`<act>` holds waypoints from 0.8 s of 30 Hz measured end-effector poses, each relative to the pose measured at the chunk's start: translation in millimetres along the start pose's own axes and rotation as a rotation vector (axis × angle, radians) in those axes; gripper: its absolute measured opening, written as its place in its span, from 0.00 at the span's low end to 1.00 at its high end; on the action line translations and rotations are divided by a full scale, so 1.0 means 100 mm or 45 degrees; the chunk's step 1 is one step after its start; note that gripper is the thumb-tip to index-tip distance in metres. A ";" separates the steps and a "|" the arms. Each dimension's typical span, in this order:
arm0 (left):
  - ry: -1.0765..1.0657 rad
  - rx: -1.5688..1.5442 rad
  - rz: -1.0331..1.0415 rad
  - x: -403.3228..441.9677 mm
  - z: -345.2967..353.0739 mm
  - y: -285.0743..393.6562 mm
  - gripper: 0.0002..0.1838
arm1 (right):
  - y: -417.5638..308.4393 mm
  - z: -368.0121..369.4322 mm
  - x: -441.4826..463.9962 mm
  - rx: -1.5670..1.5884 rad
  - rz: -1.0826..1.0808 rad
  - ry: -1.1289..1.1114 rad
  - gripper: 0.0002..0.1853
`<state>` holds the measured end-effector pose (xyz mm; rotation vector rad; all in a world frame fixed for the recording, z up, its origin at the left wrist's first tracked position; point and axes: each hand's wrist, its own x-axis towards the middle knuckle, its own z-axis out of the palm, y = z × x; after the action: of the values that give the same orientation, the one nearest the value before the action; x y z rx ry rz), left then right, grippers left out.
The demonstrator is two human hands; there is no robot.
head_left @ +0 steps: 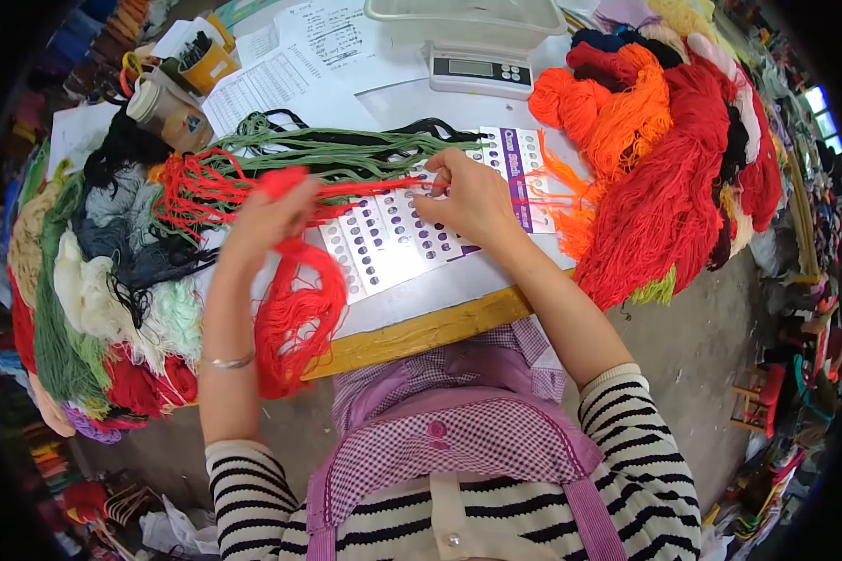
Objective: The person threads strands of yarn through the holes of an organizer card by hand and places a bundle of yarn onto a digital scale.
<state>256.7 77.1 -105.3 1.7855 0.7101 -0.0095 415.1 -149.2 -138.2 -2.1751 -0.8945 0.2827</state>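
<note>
Head view: a red skein [295, 323] hangs at the table's front edge [430, 329], below the left hand [276, 215], blurred but seemingly grasping it. Red strands [365, 188] stretch crosswise, pointing rightward over a perforated card [407, 254] into the right hand's [468, 194] pinch, nearest their tips. Green strands [346, 150] lie just beyond, roughly parallel.

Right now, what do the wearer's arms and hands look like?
Left hand and right hand ungloved. Thin silver-toned bangle on the left forearm, none visible on the right. Cream sleeves with black stripes, ending around the elbows.
</note>
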 end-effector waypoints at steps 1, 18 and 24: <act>0.069 -0.223 -0.051 -0.15 -0.17 0.07 0.15 | 0.00 0.00 0.00 0.005 0.000 -0.013 0.23; -0.124 -1.341 0.353 -0.76 0.25 0.51 0.45 | -0.83 0.07 -0.23 1.127 -0.220 -0.323 0.17; 0.068 -0.605 0.624 -0.85 0.54 0.55 0.26 | -0.87 0.01 -0.36 1.586 -0.036 -0.503 0.08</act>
<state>231.4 -18.0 -45.7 1.4572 0.2627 0.4980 344.1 -131.6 -79.5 -0.9519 -0.6480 0.9729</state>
